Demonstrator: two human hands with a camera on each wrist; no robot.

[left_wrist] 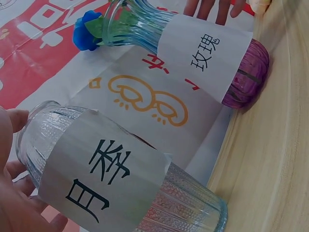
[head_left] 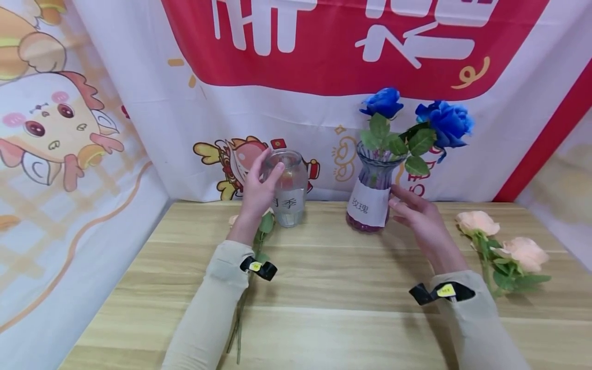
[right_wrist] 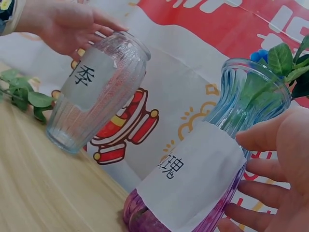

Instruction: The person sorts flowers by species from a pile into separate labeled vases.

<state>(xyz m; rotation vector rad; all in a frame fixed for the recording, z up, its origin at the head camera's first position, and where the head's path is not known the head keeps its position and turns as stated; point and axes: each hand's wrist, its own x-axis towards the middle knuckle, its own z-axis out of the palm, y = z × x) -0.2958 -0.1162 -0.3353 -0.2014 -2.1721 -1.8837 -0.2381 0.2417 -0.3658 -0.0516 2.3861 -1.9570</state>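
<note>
The left hand grips a clear ribbed-glass vase; the wide-spread right hand could nudge over a waisted purple-blue glass vase.

Vivid blue on two roses, green on their leaves. Blue deepening to purple on the fluted vase; colourless ribbed glass for the jar. Black characters on white labels. Pale peach on other flowers, light-brown streaks across the tabletop.

Both arms stretch forward! The left hand is up high, its thumb parted from the fingers; the right hand hangs lower, fingers loosely extended.
</note>
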